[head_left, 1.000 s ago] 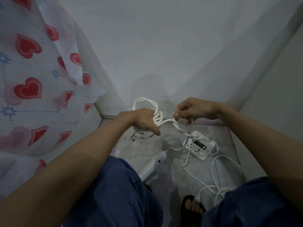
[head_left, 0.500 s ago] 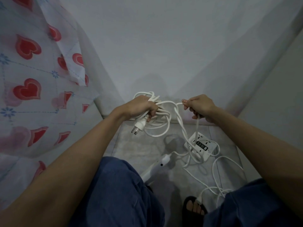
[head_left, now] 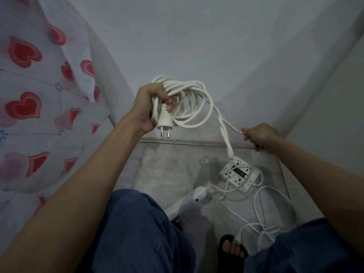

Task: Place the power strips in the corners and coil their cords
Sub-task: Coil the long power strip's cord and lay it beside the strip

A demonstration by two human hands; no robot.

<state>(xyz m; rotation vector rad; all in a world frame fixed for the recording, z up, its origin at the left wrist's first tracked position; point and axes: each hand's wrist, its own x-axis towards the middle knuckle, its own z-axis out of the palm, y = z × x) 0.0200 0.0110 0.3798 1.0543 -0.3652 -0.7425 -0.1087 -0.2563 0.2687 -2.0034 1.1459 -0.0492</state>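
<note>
My left hand [head_left: 149, 107] grips a bundle of thick white cord loops [head_left: 189, 103] held up in front of the wall, with the two-pin plug [head_left: 165, 125] hanging below my fist. From the coil the cord runs right to my right hand [head_left: 260, 137], which pinches it, then drops twisted to the square white power strip [head_left: 237, 174] on the floor near the right wall. A second, long white power strip [head_left: 189, 201] lies on the floor by my knee, and its thin cord [head_left: 262, 213] trails loose to the right.
A heart-patterned cloth [head_left: 39, 107] hangs over furniture on the left. The grey tiled floor [head_left: 167, 170] ends at the wall's skirting. My blue-trousered knees fill the foreground, and a foot in a black sandal [head_left: 232, 251] stands near the tangled thin cord.
My left hand has lifted the coil higher and turned it, so the plug now hangs down. My right hand has slid down and to the right along the cord, stretching it out.
</note>
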